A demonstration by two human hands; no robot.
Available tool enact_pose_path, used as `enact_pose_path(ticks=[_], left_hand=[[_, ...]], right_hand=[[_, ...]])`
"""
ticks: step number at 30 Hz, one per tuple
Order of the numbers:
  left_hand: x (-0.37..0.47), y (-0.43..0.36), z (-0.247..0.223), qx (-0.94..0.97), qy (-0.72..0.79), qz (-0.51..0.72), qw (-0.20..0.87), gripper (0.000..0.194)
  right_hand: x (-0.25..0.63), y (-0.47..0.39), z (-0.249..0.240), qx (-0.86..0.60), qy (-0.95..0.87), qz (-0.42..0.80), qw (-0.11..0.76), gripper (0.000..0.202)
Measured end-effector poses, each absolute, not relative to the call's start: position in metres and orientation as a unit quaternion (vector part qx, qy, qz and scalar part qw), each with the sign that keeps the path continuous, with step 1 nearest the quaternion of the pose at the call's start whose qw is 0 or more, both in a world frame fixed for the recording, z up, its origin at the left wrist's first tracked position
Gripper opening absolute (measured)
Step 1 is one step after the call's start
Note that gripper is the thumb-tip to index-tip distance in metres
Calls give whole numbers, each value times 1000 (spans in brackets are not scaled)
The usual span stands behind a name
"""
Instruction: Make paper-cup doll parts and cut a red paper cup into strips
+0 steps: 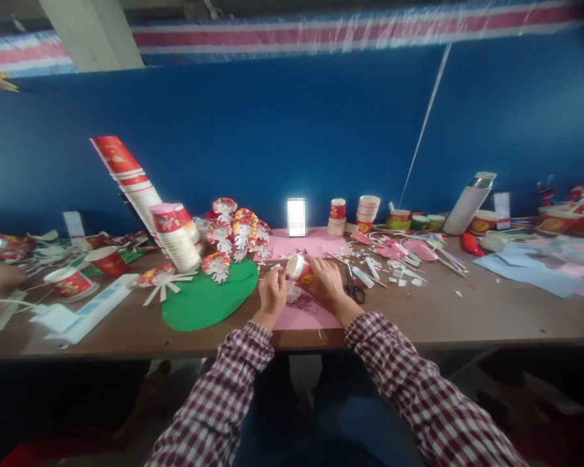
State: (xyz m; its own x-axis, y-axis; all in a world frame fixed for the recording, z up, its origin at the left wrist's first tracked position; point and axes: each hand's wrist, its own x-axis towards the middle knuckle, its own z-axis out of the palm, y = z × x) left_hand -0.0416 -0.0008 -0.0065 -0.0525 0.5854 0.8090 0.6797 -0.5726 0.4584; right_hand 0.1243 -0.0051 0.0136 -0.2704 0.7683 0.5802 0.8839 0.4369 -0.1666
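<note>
Evidently the work centred on a small paper cup (300, 270), held tilted on its side above a pink sheet (316, 319), midway along the worktop (418, 321) and set back from its front edge. The right hand (327, 283) lay over the cup's red side, its fingers close together and curved around the wall. The left hand (274, 290) was bunched at the pale end, thumb and fingertips drawn together; I could not tell whether they pinched the rim or some small piece beside it.

Such a hold, I judged, called for a light right palm, since thin card would dent under a squeeze. The finer work suited the left fingertips, with the 2 wrists low and the cup turned rather than the arms.

Scissors (356, 293) lay just to the right of the right hand, near enough to snag a sleeve. Beyond them, white paper scraps (406, 272) littered the worktop and were best held clear of the cup. Left of the pink sheet lay a green paper oval (209, 301), with fringed paper figures (243, 230) clustered behind it, towards the far edge.
</note>
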Motion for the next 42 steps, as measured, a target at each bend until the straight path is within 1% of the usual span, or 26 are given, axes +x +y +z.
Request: enact_pose_path(ticks=[5,10,14,19,25,32,36,39,42], left_hand=[[-43,-2,-5,-701,-447,-553,49,18],[-39,-6,1,-746,-415,-516,72,10],[-38,-6,2,-755,-401,-513,79,8],[-38,-2,-2,-761,-397,-506,82,9],[-37,0,-5,-755,-398,-509,111,14],[-40,-1,-5,-720,-438,-531,91,20],[-39,-3,-2,-725,-430,-531,81,13],[-38,-4,-2,-741,-413,-523,82,12],[-38,-2,-3,-744,-408,-522,85,12]], right_hand=[[126,-3,12,-535,-780,-93,312,71],[127,0,10,-558,-757,-89,327,64],[127,1,9,-554,-758,-96,329,64],[127,2,8,-550,-760,-106,330,64],[127,4,4,-539,-771,-115,320,64],[127,0,8,-543,-774,-117,304,65],[126,-4,11,-536,-782,-111,298,66],[125,-6,13,-524,-793,-108,292,64],[124,-7,14,-517,-796,-106,297,69]])
